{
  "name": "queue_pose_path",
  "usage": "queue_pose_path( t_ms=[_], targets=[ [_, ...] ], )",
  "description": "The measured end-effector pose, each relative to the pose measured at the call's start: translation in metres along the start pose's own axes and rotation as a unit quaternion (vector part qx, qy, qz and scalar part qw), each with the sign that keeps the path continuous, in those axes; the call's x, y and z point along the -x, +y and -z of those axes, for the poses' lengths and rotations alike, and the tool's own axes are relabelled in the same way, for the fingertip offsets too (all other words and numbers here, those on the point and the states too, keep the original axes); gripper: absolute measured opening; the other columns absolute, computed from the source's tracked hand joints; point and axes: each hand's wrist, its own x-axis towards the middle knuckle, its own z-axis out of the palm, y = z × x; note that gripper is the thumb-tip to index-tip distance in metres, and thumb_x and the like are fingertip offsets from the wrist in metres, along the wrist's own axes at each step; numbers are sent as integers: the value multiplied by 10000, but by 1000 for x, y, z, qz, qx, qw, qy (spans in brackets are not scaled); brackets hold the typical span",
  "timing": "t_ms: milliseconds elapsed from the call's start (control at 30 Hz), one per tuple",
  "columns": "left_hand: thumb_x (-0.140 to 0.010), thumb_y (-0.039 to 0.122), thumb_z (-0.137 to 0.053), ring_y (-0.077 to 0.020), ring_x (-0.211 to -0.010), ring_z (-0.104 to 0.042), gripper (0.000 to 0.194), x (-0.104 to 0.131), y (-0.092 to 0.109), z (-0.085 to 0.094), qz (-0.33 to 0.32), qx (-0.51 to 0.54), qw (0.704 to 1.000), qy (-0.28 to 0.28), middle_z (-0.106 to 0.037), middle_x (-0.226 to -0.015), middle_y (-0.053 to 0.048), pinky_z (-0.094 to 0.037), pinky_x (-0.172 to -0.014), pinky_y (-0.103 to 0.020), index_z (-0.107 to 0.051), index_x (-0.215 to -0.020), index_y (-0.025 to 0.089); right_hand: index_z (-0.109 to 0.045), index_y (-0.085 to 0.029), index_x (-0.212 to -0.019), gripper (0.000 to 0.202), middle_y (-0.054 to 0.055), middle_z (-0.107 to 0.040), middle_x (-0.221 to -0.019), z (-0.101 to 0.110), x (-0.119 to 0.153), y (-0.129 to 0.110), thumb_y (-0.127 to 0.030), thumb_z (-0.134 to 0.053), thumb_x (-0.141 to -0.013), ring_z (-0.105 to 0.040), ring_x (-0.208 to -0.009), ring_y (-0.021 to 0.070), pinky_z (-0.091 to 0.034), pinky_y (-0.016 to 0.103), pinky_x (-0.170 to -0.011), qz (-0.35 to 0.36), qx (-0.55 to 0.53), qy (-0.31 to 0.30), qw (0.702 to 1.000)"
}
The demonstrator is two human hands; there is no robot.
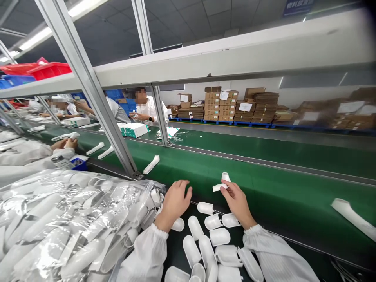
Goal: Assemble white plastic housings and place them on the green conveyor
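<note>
I see the green conveyor belt (264,180) running from upper left to lower right across the whole view, crossed by slanted aluminium frame posts (88,86). At lower left lies a large clear plastic bag (67,223) stuffed with white moulded shells, its open mouth just beside my left hand. In front of me, on the dark bench edge, a loose cluster of white half-shells (208,243) lies with most hollow sides up. My left hand (174,203) rests palm down at the near edge of the belt, fingers spread and slightly curled, gripping nothing that I can make out. My right hand (236,201) is raised just over the belt edge, thumb and fingertips pinched on a white thermometer-shaped housing (222,183); the rest of the fingers are curled loosely. The housing is L-shaped: its handle part runs roughly level, long axis left to right with the free end pointing left, while the short rounded head turns upward at the right end. One finished white unit (151,164) lies on the belt further left, long axis slanting up to the right. Another person's hands (65,144) work at the next station, far left.
</note>
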Motion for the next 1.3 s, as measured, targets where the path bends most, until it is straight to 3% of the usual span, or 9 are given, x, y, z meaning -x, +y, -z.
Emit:
queue_pose_path(
  t_ms=[167,267,400,633,833,967,1067,1200,1300],
  targets=[
    [-942,308,-435,-235,-1184,-569,285,40,-1,-21,-19,-55,998,-21,-644,-1246,-51,-323,-1135,-503,-641,-1123,228,-654,-224,-1163,428,89,-620,-1141,-4,2,3,-530,-560,-878,-627,-914,231,-533,364,-827,0,4,-54,999],
    [-936,291,-445,-208,-1140,-595,274,40,21,-28,-11,4,1000,-18,-663,-1202,-38,-429,-1067,-429,-637,-1121,229,-654,-225,-1147,412,82,-631,-1122,-9,5,1,-526,-563,-882,-633,-926,230,-532,352,-831,9,-2,-80,997],
    [-937,310,-461,-186,-1205,-548,289,29,30,-14,-112,56,992,-22,-640,-1234,-42,-429,-1079,-357,-629,-1156,226,-638,-227,-1140,395,74,-667,-1063,-15,12,-7,-524,-556,-892,-660,-873,232,-541,364,-814,1,-31,-104,994],
    [-952,349,-429,-273,-1304,-473,378,40,-18,-1,-43,-47,997,-53,-568,-1355,-97,-314,-1146,-529,-591,-1254,191,-627,-216,-1141,422,83,-705,-1014,-17,13,-7,-544,-573,-880,-673,-849,249,-536,387,-818,-39,-34,-95,994],
    [-967,272,-367,-170,-1200,-563,351,47,11,-22,4,134,989,-58,-636,-1266,-51,-363,-1141,-380,-592,-1229,214,-637,-191,-1129,494,73,-717,-902,-18,10,-4,-582,-613,-827,-679,-830,255,-533,366,-768,-84,-85,-73,990],
    [-958,308,-414,-160,-1229,-537,365,36,36,-19,-131,170,974,-78,-604,-1315,-40,-428,-1073,-300,-581,-1275,235,-643,-179,-1090,518,63,-718,-849,-12,8,-5,-588,-655,-773,-677,-820,255,-535,349,-751,-100,-117,-43,987],
    [-960,318,-402,-154,-1176,-564,330,2,28,-13,-195,125,970,-69,-643,-1248,-14,-439,-1048,-288,-653,-1164,254,-636,-197,-1073,489,49,-724,-856,-4,6,-4,-579,-648,-769,-682,-851,252,-521,337,-783,-108,-87,-17,990],
    [-947,314,-397,-204,-1225,-518,335,-62,-13,-22,-12,17,999,30,-608,-1281,-72,-413,-1062,-342,-645,-1149,215,-615,-220,-1030,455,39,-726,-872,3,3,-4,-592,-629,-767,-675,-861,253,-497,318,-724,-130,19,-2,991],
    [-899,318,-482,-332,-1398,-310,451,-96,-42,-39,185,-88,977,52,-447,-1440,-182,-297,-1115,-515,-518,-1310,135,-588,-226,-1001,454,40,-721,-870,4,3,0,-606,-631,-757,-674,-848,253,-494,315,-715,-134,41,-29,990]
  ],
)
